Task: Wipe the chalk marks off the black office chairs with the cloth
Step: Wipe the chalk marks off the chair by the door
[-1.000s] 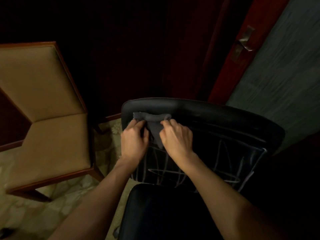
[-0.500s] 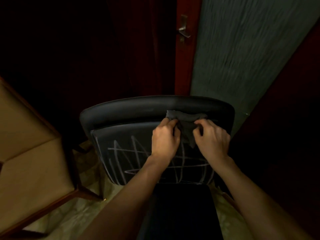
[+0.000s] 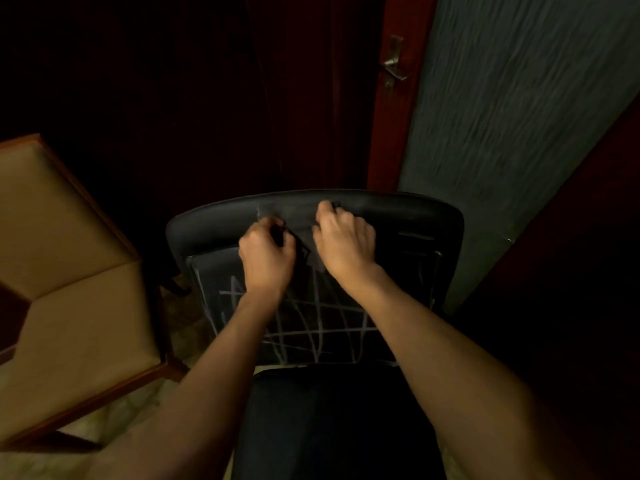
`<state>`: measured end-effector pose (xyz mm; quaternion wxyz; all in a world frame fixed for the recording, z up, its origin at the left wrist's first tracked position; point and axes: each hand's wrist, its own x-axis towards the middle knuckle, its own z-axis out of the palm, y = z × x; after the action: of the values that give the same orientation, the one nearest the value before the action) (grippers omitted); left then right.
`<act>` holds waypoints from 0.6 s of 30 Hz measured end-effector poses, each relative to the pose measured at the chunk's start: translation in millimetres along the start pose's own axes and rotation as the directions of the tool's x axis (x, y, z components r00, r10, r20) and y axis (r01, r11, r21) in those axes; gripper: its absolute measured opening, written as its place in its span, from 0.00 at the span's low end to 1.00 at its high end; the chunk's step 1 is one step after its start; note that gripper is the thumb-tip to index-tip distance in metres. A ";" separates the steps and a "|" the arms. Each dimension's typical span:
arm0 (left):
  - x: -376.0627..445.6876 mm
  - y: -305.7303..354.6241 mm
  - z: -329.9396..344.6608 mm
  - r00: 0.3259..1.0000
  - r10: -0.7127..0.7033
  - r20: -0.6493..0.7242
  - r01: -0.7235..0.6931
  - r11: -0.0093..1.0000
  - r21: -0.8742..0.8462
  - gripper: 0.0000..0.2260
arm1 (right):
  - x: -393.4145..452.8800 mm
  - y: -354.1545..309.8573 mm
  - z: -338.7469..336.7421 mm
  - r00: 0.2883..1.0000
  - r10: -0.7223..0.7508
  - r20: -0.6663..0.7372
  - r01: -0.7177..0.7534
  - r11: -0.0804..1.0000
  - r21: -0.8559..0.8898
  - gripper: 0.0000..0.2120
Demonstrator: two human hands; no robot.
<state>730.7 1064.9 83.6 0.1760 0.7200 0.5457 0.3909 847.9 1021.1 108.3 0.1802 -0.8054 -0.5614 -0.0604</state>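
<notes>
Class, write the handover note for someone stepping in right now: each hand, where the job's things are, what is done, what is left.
Left hand: grips the grey cloth at its left end.
Right hand: grips the cloth's right end.
The cloth lies draped over the top edge of the black office chair backrest.
Done: no wiped patch is visible.
Left: the chalk marks criss-cross the backrest panel below the hands; all need wiping.
</notes>
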 end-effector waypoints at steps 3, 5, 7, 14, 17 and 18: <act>-19.3 19.7 25.5 0.997 -0.015 0.069 0.018 0.999 -0.042 0.08 | -12.8 40.6 -2.5 1.000 -0.024 -0.008 0.024 1.000 -0.018 0.12; -29.6 44.7 45.6 0.993 -0.015 0.120 0.023 0.998 -0.067 0.08 | -22.0 73.8 -13.4 1.000 0.010 -0.009 -0.010 1.000 -0.017 0.12; -38.5 73.6 64.9 0.984 0.038 0.171 -0.023 0.996 -0.088 0.07 | -29.9 108.3 -26.4 0.997 0.077 -0.016 -0.077 0.997 -0.001 0.12; -37.5 107.8 75.5 0.952 0.210 0.223 -0.199 0.978 -0.071 0.09 | -42.9 140.1 -51.5 0.977 0.215 0.005 -0.214 0.969 0.124 0.12; -14.2 84.7 53.9 0.980 0.138 0.141 -0.143 0.989 0.024 0.09 | -29.3 99.7 -39.4 0.989 0.149 -0.004 -0.148 0.985 0.089 0.15; -8.9 79.5 46.6 0.984 0.113 0.135 -0.122 0.991 0.061 0.09 | -26.9 85.5 -33.6 0.991 0.131 -0.007 -0.130 0.988 0.087 0.16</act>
<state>816.6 1037.5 104.9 0.1632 0.7806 0.5028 0.3335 920.9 959.3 112.4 0.2218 -0.8316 -0.5084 -0.0292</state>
